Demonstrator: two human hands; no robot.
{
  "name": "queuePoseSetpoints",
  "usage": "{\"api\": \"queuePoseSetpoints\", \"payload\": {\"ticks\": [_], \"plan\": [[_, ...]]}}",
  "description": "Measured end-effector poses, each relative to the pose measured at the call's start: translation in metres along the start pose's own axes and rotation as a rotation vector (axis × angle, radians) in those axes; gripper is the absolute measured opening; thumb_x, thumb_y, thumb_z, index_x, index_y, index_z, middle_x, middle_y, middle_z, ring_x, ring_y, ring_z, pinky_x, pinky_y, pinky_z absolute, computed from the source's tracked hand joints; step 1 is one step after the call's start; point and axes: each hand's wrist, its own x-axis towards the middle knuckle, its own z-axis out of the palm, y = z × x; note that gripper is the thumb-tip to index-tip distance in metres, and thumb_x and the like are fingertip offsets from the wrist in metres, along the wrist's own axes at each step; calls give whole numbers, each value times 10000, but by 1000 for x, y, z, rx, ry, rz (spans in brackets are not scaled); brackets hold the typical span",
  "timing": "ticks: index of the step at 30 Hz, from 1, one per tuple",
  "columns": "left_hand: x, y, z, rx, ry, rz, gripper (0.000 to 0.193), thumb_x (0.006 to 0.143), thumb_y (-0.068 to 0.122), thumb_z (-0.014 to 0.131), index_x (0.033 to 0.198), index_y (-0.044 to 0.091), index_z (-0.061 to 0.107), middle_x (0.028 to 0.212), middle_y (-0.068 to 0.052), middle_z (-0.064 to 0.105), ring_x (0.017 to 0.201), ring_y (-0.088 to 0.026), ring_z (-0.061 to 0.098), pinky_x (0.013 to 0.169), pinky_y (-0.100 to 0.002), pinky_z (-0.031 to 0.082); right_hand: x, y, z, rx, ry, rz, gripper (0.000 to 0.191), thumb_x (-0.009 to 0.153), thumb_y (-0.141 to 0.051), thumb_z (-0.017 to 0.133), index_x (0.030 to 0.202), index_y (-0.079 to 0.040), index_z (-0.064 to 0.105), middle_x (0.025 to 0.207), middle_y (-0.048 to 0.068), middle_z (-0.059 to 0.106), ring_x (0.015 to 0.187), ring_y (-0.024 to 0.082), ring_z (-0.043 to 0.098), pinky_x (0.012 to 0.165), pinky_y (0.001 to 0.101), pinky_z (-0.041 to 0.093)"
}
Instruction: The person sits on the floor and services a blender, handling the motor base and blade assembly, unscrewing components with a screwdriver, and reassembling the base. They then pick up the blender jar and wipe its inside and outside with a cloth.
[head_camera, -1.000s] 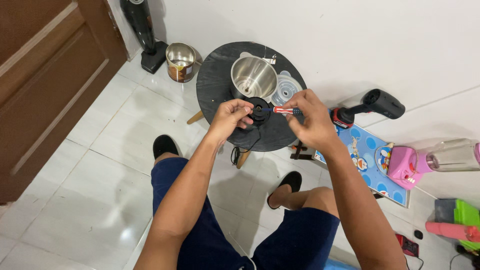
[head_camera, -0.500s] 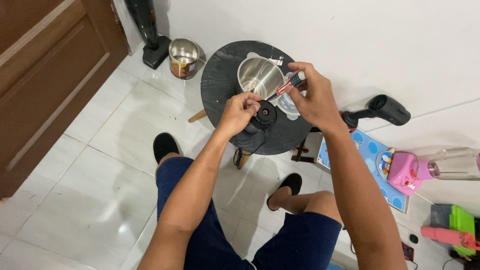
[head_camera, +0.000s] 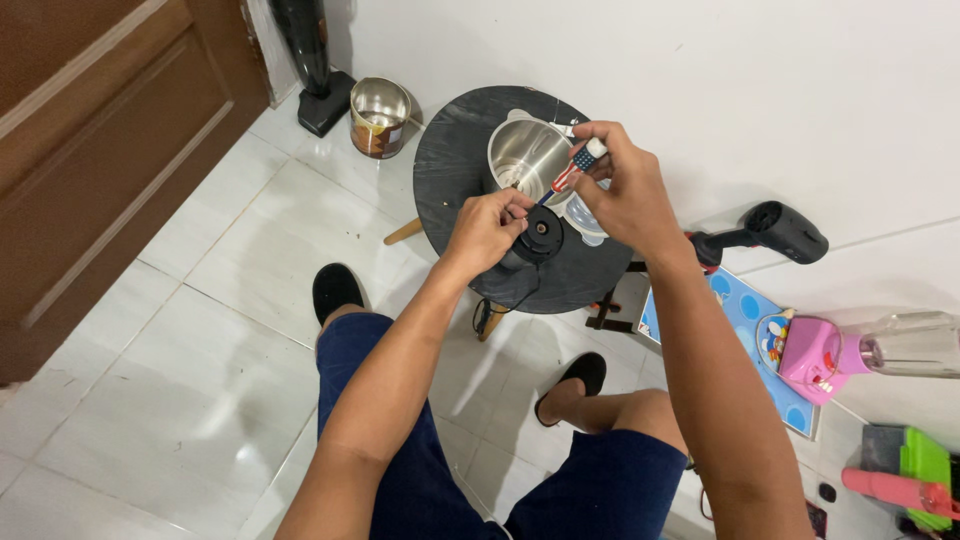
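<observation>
On the round black table (head_camera: 455, 190) we keep the steel pot (head_camera: 525, 155) behind the small black base (head_camera: 542, 232), so the base lies near us. Our left hand (head_camera: 487, 228) pinches its edge to steady it. Our right hand (head_camera: 625, 190), raised, grips the screwdriver (head_camera: 567, 176) slanted down toward it.

A home room: white tiled floor (head_camera: 150, 330), brown wooden door (head_camera: 90, 150), pink blender (head_camera: 830, 355), black hair dryer (head_camera: 770, 230).

White tiled floor (head_camera: 160, 330), plain white wall (head_camera: 700, 90), brown wooden door (head_camera: 90, 140) at left, round black table (head_camera: 450, 170).
</observation>
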Motion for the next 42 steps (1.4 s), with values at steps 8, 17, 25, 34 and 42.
{"api": "queuePoseSetpoints", "payload": {"ticks": [8, 17, 25, 34, 42], "plan": [[6, -10, 3, 33, 46, 60, 279, 861, -75, 637, 1104, 23, 734, 905, -131, 775, 843, -204, 774, 768, -323, 595, 2, 3, 17, -89, 5, -108, 425, 899, 37, 717, 1296, 17, 567, 1204, 183, 694, 892, 253, 732, 791, 341, 583], [5, -8, 4, 138, 54, 145, 344, 845, -126, 543, 1082, 38, 731, 944, -162, 774, 907, -294, 773, 816, -385, 592, 0, 4, 20, -104, 14, -106, 425, 884, 35, 696, 1292, 8, 579, 1175, 188, 689, 908, 285, 718, 794, 370, 570], [4, -7, 5, 225, 65, 167, 355, 809, -115, 561, 1075, 34, 742, 926, -192, 760, 907, -348, 750, 829, -430, 582, -3, 10, 26, -112, 22, -117, 431, 882, 30, 697, 1293, 0, 572, 1201, 181, 683, 922, 285, 713, 797, 370, 568], [0, -3, 2, 262, 54, 167, 390, 770, -116, 575, 1100, 15, 736, 955, -203, 755, 939, -360, 735, 853, -440, 574, -5, 11, 30, -129, 19, -49, 414, 870, 16, 693, 1269, -9, 585, 1150, 168, 688, 881, 280, 709, 788, 380, 560], [-2, -2, 2, 272, 35, 124, 417, 778, -120, 577, 1140, 20, 728, 985, -205, 751, 951, -365, 734, 870, -440, 573, -7, 15, 34, -145, 16, -73, 405, 873, 6, 707, 1262, -13, 594, 1130, 163, 698, 889, 286, 714, 765, 384, 561]]}}
